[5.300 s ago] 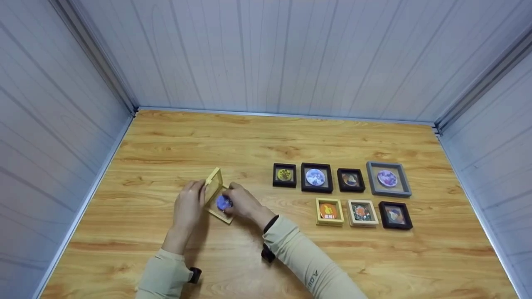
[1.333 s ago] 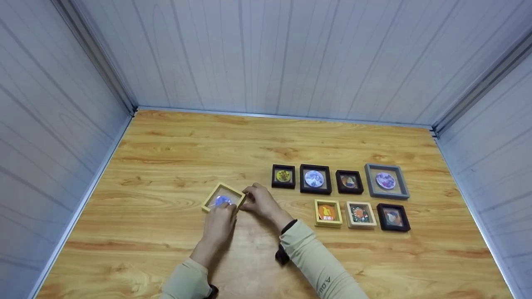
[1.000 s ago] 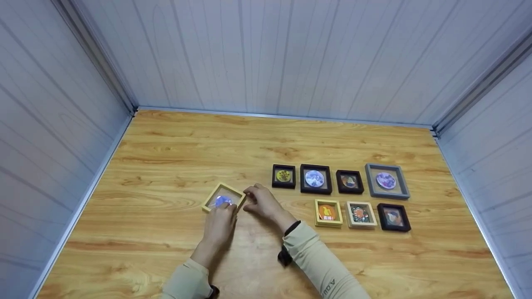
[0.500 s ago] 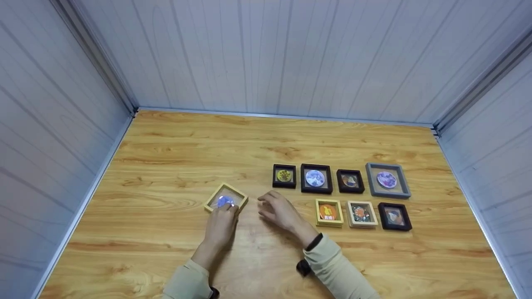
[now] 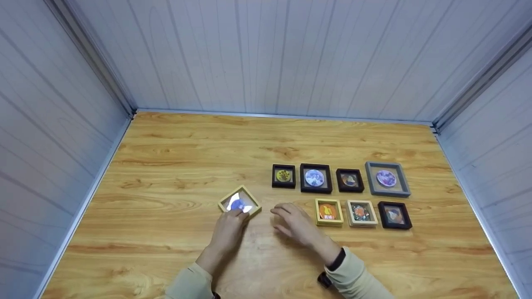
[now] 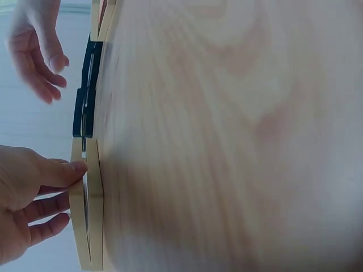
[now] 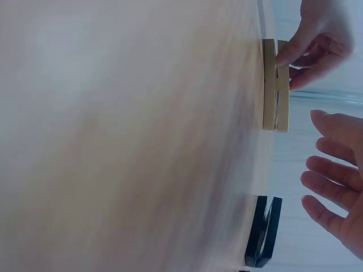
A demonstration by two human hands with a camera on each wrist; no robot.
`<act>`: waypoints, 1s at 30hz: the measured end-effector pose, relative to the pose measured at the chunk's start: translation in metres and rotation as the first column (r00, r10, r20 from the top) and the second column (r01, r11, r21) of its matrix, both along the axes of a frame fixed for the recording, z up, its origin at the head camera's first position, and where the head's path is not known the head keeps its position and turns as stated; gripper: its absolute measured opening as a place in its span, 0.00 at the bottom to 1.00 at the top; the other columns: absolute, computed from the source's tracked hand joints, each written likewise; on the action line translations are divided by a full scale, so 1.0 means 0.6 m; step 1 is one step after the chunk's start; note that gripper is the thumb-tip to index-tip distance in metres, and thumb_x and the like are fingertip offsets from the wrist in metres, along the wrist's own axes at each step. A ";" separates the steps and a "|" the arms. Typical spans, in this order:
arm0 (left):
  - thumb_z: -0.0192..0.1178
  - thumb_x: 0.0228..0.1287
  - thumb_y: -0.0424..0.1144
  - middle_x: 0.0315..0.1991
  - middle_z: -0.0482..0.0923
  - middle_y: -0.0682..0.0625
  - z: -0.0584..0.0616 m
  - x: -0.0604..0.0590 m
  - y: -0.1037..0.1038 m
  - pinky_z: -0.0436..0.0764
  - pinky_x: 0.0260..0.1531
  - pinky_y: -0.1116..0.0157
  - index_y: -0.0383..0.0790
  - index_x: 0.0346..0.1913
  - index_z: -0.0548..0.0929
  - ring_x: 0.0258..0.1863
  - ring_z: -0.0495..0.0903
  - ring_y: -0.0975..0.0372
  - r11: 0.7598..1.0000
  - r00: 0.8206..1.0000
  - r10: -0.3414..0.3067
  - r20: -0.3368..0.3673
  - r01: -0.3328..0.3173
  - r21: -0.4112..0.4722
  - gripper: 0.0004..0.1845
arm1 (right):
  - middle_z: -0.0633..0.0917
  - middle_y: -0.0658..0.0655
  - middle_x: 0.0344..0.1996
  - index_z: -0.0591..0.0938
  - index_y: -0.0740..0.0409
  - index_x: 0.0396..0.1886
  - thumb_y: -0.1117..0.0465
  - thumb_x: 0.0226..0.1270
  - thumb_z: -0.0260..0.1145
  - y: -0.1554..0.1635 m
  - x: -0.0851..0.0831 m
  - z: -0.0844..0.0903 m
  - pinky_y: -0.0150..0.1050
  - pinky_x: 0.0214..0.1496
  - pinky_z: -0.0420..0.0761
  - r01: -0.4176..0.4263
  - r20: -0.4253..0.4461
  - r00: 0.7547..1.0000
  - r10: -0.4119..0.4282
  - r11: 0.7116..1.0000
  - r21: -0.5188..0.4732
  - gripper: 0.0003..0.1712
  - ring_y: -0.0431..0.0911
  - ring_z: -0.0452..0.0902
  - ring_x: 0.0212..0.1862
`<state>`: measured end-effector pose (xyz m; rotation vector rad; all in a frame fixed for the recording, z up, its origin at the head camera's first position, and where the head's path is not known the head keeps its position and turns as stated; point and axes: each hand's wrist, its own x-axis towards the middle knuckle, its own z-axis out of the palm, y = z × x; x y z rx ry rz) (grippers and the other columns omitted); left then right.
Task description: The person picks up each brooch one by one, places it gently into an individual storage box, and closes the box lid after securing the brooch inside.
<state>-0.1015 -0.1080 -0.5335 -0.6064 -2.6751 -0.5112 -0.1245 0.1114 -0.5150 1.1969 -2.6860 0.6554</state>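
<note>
I count eight square frames on my wooden surface (image 5: 174, 158); left grip (image 5: 228, 231) touches the light wooden frame (image 5: 240, 204), fingers fairly straight; right grip (image 5: 296, 224) hovers released.

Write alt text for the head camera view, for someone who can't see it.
A person's left hand touches a light wooden frame holding a blue disc on a wooden table. The right hand hovers open beside it. To the right, seven more small frames lie in two rows, among them a grey frame.

Left hand (image 5: 227, 229) reaches toward 12 o'clock, fingertips (image 6: 78, 168) pressing down, other fingers loosely curled. Right hand (image 5: 296, 223) hovers at its 3 o'clock, palm down, fingers (image 7: 328, 171) spread and relaxed. Both sleeves beige.
</note>
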 end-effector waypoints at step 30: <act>0.54 0.57 0.34 0.31 0.79 0.54 0.000 -0.019 0.072 0.72 0.34 0.66 0.44 0.36 0.84 0.32 0.75 0.62 0.938 0.935 -0.347 0.071 0.348 -0.003 0.09 | 0.72 0.64 0.53 0.73 0.64 0.54 0.55 0.38 0.74 0.184 0.076 0.003 0.58 0.48 0.69 0.249 -0.111 0.961 -0.255 0.967 -0.062 0.39 0.59 0.69 0.51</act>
